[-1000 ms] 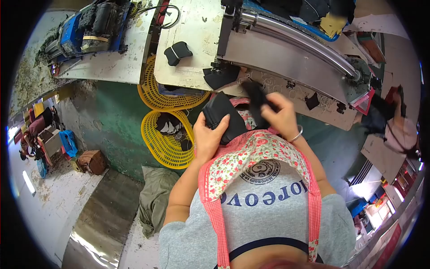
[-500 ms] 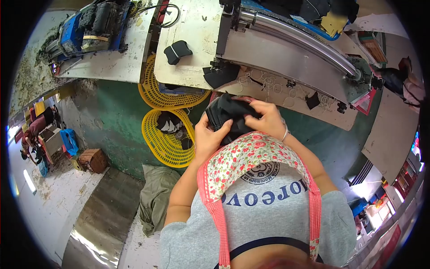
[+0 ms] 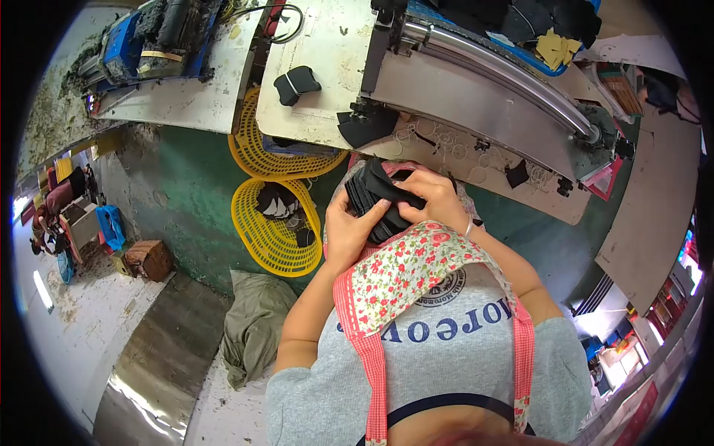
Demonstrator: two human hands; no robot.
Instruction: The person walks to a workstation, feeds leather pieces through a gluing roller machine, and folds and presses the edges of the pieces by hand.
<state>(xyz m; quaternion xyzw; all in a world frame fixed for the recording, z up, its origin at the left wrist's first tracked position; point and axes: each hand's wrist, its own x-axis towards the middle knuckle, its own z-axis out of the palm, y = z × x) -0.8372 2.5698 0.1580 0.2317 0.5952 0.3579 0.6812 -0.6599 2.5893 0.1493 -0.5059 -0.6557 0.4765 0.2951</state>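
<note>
A stack of black fabric pieces (image 3: 364, 195) is held in front of my apron, over my lap. My left hand (image 3: 348, 229) grips the stack from its left side, thumb on top, and the layered edges show beside the fingers. From the right, my right hand (image 3: 437, 198) pinches a folded-over part of the black pieces between thumb and fingers. Some of its fingertips are hidden by the cloth. Below the hands, the flowered apron (image 3: 401, 275) bunches up over a grey shirt.
A machine with a long metal roller (image 3: 498, 67) stands on the worktable (image 3: 327, 44) ahead. A tied black bundle (image 3: 296, 85) and loose black pieces (image 3: 368, 126) lie there. Two yellow baskets (image 3: 249, 230) are at the left, above a grey-green sack (image 3: 256, 320). White rings (image 3: 446, 141) lie along the table edge.
The right hand has turned and folded part of the black pieces over, so the stack's layered edges show more. The left hand keeps its grip. The apron top has shifted.
</note>
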